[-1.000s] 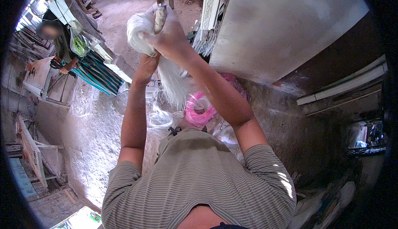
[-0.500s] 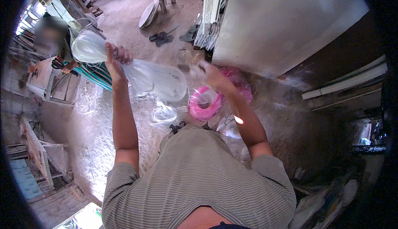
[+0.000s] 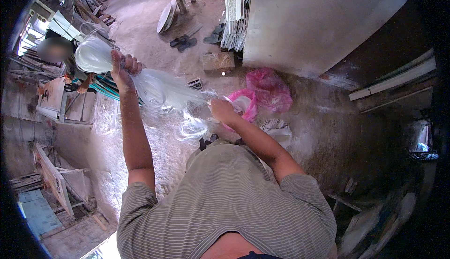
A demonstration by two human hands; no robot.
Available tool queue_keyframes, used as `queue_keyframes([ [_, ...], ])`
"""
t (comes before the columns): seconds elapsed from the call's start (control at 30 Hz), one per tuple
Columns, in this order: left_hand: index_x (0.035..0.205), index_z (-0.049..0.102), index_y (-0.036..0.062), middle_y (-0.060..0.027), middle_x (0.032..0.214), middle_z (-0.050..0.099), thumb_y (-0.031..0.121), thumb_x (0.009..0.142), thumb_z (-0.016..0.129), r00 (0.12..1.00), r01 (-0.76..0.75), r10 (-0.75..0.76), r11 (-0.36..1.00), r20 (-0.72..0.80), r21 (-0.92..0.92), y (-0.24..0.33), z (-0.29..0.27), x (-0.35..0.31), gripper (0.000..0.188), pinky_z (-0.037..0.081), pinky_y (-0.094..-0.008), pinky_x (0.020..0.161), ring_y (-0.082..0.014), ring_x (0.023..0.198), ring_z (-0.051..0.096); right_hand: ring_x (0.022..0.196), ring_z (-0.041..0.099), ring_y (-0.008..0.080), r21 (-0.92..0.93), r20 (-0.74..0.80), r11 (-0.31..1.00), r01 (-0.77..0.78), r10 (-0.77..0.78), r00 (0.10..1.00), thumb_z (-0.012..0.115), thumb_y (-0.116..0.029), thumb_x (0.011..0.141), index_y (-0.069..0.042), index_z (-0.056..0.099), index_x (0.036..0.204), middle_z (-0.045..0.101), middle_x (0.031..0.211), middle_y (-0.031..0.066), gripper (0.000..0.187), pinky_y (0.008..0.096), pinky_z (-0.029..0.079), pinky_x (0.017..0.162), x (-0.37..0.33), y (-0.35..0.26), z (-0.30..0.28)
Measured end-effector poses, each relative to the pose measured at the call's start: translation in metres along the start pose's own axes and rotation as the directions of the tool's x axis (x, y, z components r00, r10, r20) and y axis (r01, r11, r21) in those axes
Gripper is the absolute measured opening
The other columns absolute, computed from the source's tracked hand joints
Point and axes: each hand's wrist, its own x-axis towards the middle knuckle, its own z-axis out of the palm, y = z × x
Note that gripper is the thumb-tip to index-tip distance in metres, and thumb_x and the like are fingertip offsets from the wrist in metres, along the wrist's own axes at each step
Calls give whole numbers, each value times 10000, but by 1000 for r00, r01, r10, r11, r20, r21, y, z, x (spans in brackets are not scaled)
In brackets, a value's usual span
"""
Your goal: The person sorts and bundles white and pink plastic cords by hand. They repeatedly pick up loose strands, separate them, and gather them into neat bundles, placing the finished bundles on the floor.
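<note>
A long bundle of whitish, see-through fibre strands (image 3: 161,88) stretches across in front of me. My left hand (image 3: 124,69) is wrapped round it near its thick, looped end, which bulges out at the left. My right hand (image 3: 224,111) is closed on the narrow trailing end, so the strands run taut between both hands. Below the bundle dangles a loose tangle of the same strands (image 3: 192,129). Just beyond my right hand lies a ring-shaped pink plastic wrapping (image 3: 252,105) with white material inside, partly hidden by the hand.
A crumpled pink plastic sheet (image 3: 272,92) is on the floor beside the ring. A brown block (image 3: 218,61), sandals (image 3: 183,42) and a large pale panel (image 3: 300,29) stand farther off. Another person's hand (image 3: 85,85) shows at the left near green tubing. Wooden frames (image 3: 54,179) line the left.
My right hand has come down and closed on the strands' trailing end, drawing them out straight. My left hand has shifted slightly left and up with the bundle.
</note>
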Motion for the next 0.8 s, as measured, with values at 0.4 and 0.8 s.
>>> queue_keyframes([
  [0.4, 742, 441, 166, 60, 531, 229, 445, 965, 574, 990, -114, 114, 993, -84, 8, 34, -27, 25, 381, 205, -272, 402, -85, 413, 215, 955, 620, 456, 68, 66, 915, -398, 394, 917, 514, -432, 924, -17, 623, 1072, 645, 1007, 285, 453, 534, 484, 838, -98, 207, 87],
  [0.8, 896, 623, 75, 27, 568, 488, 344, 955, 625, 970, 57, -227, 558, 86, 828, -100, -3, 12, 275, 337, -271, 459, -74, 482, 442, 756, 670, 248, 427, -553, 898, 106, 166, 816, 664, -249, 897, -46, 604, 1055, 662, 862, 131, 264, 378, 523, 707, -61, -29, -194],
])
